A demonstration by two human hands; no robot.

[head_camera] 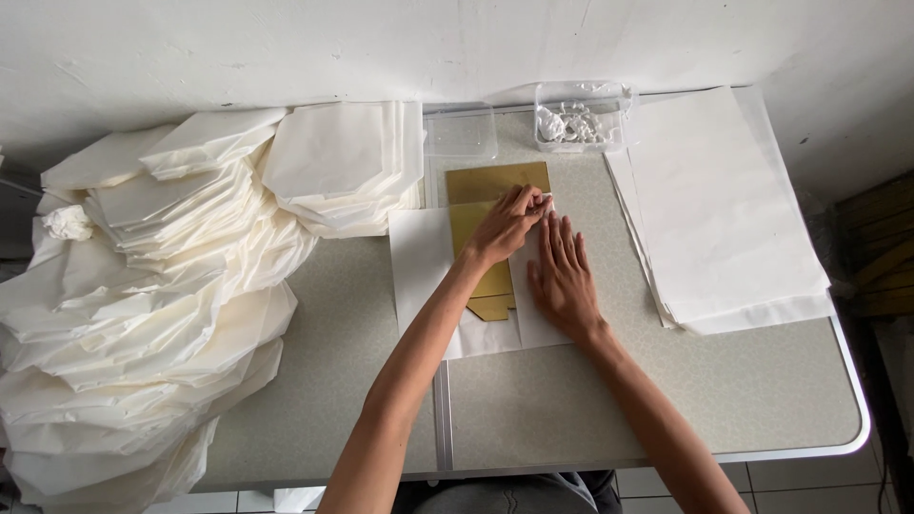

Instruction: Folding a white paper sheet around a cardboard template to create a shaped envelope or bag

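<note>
Right now both arms reach up from the bottom of the frame to the middle. The left hand (505,227) bends at the wrist, and its grip is pressed together, pinching the edge of a thin white paper sheet (419,257). The right hand (564,276) lies flat, fingers spread a little, pushing down on the same sheet. A gold card (490,186) lies on the sheet, partly under the left hand. Both rest in the middle of the grey surface (724,381). Folded white papers (143,314) pile up at the left. Flat white sheets (714,209) stack at the right. A clear box (579,119) sits at the top.
</note>
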